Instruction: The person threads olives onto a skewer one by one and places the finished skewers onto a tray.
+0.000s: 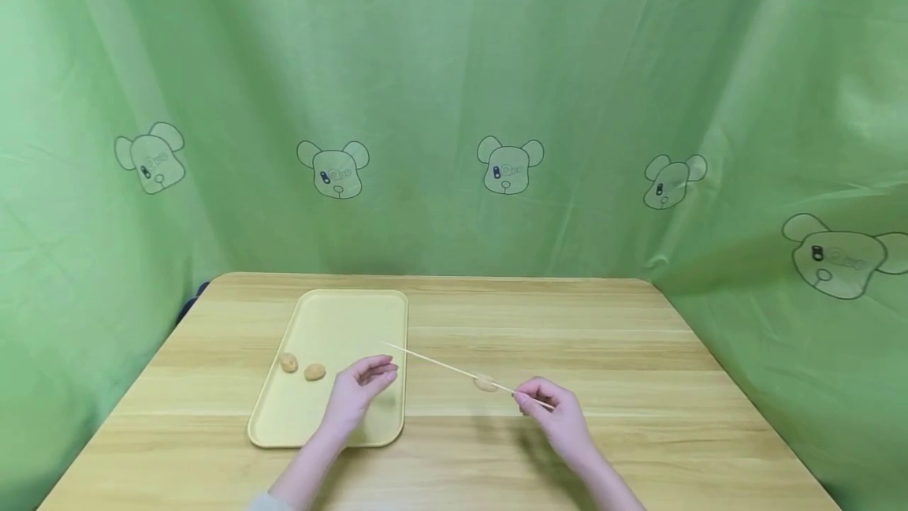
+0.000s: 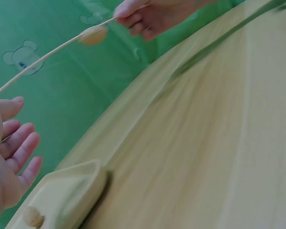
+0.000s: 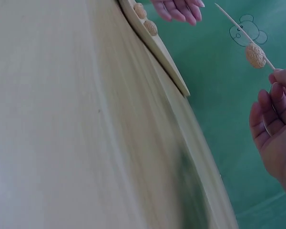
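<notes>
My right hand point(image 1: 556, 420) pinches a thin wooden skewer point(image 1: 436, 362) near one end, between thumb and fingers. One tan, wrinkled ball point(image 3: 255, 55) is on the skewer, a short way from the pinching fingers; its exact kind cannot be told. The skewer's pointed end slants up to the left, above the table. My left hand point(image 1: 352, 394) hovers over the tray point(image 1: 355, 306) with relaxed fingers and holds nothing. In the right wrist view its fingertips lie close to the skewer's point but apart from it. Two similar balls, one point(image 1: 288, 362) and another point(image 1: 315, 371), lie in the tray.
The pale yellow rectangular tray rests on the left part of a wooden table point(image 1: 603, 337). Green curtains point(image 1: 426, 85) with printed bear heads surround the table at the back and sides.
</notes>
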Demonstrator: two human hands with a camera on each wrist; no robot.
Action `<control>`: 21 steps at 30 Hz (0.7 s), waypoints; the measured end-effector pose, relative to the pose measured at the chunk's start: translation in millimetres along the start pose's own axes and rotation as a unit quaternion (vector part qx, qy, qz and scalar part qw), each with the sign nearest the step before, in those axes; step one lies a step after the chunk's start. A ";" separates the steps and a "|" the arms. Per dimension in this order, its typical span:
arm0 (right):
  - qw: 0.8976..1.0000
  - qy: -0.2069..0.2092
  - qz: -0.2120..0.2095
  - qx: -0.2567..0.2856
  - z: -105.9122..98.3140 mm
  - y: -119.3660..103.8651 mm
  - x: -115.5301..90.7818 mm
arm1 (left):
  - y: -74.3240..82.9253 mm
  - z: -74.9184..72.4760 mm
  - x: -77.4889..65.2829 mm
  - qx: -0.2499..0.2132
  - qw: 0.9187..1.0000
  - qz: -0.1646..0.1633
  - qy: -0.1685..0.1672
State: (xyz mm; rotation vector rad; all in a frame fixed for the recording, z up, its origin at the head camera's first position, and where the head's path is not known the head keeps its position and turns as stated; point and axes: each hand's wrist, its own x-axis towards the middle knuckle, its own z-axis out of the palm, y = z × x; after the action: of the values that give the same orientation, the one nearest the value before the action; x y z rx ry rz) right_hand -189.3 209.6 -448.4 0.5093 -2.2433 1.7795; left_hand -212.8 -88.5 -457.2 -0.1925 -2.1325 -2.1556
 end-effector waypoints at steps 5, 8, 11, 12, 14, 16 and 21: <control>1.000 0.016 0.008 -0.009 -7.3 4.3 -3.2 | 4.3 -18.5 9.3 0.030 0.999 -0.024 0.038; 1.000 0.020 0.007 -0.012 -10.1 5.2 -4.2 | 3.7 -28.9 15.6 0.051 0.996 -0.039 0.057; 1.000 0.021 0.006 -0.012 -12.4 6.5 -5.4 | 0.7 -36.5 19.5 0.071 0.993 -0.044 0.079; 1.000 0.021 0.007 -0.012 -13.1 7.3 -5.9 | -0.8 -38.4 19.8 0.076 0.992 -0.045 0.087; 1.000 0.021 0.009 -0.012 -14.3 8.6 -7.0 | -3.9 -41.2 19.8 0.091 0.990 -0.047 0.099; 1.000 0.021 0.011 -0.014 -15.4 9.6 -8.2 | -6.9 -43.1 18.8 0.105 0.987 -0.050 0.108; 0.999 0.027 0.008 -0.019 -16.9 11.2 -10.4 | -14.9 -46.2 16.8 0.139 0.981 -0.072 0.113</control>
State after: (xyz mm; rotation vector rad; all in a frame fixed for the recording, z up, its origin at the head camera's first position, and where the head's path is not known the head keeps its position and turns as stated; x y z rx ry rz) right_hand -184.9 229.6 -458.5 0.4302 -2.2468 1.7328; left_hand -232.5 -134.3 -469.6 0.2255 -2.3371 -1.8137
